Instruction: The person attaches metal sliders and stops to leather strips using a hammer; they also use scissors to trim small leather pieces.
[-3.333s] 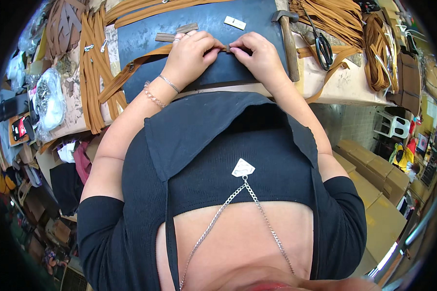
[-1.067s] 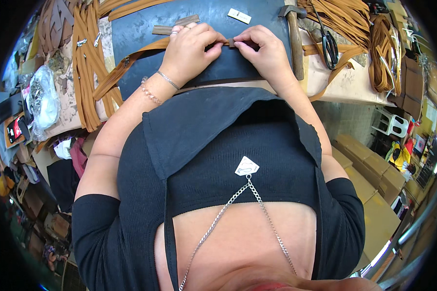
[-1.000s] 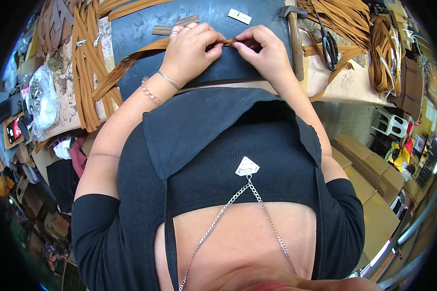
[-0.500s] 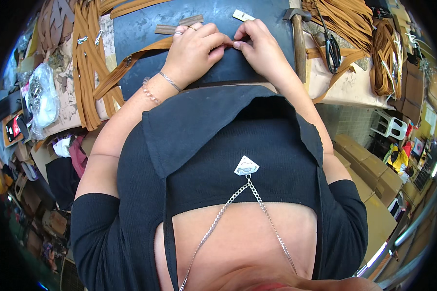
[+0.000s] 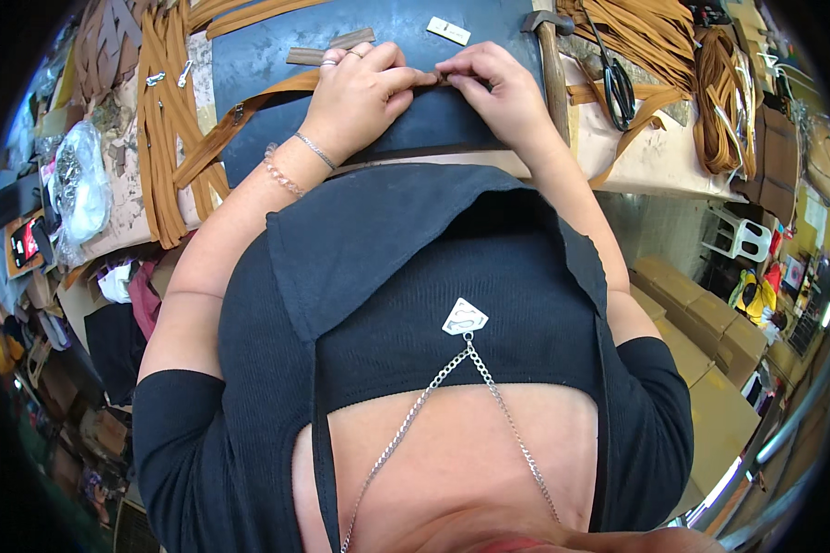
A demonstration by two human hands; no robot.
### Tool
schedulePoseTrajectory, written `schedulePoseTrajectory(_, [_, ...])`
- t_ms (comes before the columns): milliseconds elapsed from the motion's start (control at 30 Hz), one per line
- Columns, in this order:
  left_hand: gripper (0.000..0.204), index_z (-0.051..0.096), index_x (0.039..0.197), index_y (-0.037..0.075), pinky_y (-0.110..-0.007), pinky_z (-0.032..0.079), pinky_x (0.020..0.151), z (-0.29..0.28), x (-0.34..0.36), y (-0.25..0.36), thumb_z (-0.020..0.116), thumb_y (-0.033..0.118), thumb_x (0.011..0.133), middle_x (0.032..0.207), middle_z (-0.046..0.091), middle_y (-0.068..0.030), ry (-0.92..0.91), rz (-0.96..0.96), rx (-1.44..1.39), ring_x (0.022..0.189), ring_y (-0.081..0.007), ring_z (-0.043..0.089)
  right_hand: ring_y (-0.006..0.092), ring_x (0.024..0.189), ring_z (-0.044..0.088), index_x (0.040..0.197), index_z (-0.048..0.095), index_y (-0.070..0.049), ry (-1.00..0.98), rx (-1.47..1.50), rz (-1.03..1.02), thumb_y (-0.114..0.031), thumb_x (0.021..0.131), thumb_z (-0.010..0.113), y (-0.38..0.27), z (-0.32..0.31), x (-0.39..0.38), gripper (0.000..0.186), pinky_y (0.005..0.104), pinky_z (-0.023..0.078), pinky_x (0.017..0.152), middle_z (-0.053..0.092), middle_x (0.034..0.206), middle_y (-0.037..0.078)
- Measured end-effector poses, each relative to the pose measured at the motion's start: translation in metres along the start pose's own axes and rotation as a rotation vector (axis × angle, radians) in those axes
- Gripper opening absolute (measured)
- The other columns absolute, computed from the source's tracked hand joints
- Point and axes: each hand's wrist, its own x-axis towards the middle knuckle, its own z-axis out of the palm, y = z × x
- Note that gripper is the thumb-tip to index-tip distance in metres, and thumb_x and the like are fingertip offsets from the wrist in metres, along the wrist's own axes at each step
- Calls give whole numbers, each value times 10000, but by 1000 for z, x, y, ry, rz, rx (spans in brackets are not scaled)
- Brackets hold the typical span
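Observation:
A tan zipper tape (image 5: 275, 96) with a small metal slider crosses the dark work mat (image 5: 420, 138) and passes under my left hand (image 5: 364, 100). That hand is closed on the tape, its index finger and thumb near the tape's far end. Facing it, my right hand (image 5: 503, 90) pinches a small brown piece at that end; the fingers partly hide it. Beyond my left hand lie two short brown strips (image 5: 352, 39). A white rectangular piece with a dark mark (image 5: 448, 30) rests on the mat beyond my right fingers.
Right of the mat lies a hammer (image 5: 551, 69) with a wooden handle. Black-handled scissors (image 5: 619, 92) sit beside bundled tan zipper tapes (image 5: 724, 101). More tan tapes (image 5: 161, 157) hang over the table's left edge, near a clear plastic bag (image 5: 83, 180). Cardboard boxes (image 5: 701, 318) stand at the lower right.
The view has shifted slightly, so the table things appear a little further left. Both hands stay together at the tape's end; the small brown piece shows more between my right fingers.

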Motion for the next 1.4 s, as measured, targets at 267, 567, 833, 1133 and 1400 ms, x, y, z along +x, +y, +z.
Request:
schedulePoseTrajectory(267, [145, 793, 993, 199, -356, 407, 836, 2, -1, -4, 740, 175, 860, 886, 645, 33, 42, -22, -140, 899, -183, 623, 219, 887, 681, 986, 770, -33, -38, -226, 41, -48, 872, 761, -12, 1, 1, 116, 316, 552, 809, 694, 964, 79])
schedulePoseTrajectory(567, [81, 777, 943, 187, -354, 404, 863, 0, 0, -5, 738, 187, 873, 910, 682, 41, 61, -41, -140, 911, -178, 644, 297, 900, 680, 926, 759, -36, -17, -239, 54, -93, 848, 752, -15, 5, 5, 96, 377, 554, 814, 681, 929, 109])
schedulePoseTrajectory(833, [78, 775, 940, 203, -364, 409, 885, 0, 0, -2, 727, 191, 880, 912, 677, 47, 46, -56, -145, 935, -184, 644, 302, 893, 683, 915, 759, -29, -2, -244, 75, -85, 846, 749, -20, 5, 3, 90, 381, 558, 810, 681, 929, 112])
schedulePoseTrajectory(1133, [64, 765, 927, 177, -372, 424, 850, 1, 4, 4, 734, 223, 896, 905, 667, 27, 54, -104, -128, 908, -207, 644, 314, 914, 677, 862, 758, -36, -63, -336, 79, -97, 832, 751, -22, 7, 10, 69, 403, 555, 832, 679, 943, 105])
schedulePoseTrajectory(1400, [136, 730, 870, 145, -387, 438, 824, 10, 10, 5, 755, 276, 896, 925, 652, 23, 98, 21, -35, 900, -220, 625, 280, 959, 624, 861, 806, -101, 35, -373, 94, -216, 782, 849, -6, -1, 0, 146, 376, 527, 873, 643, 937, 55])
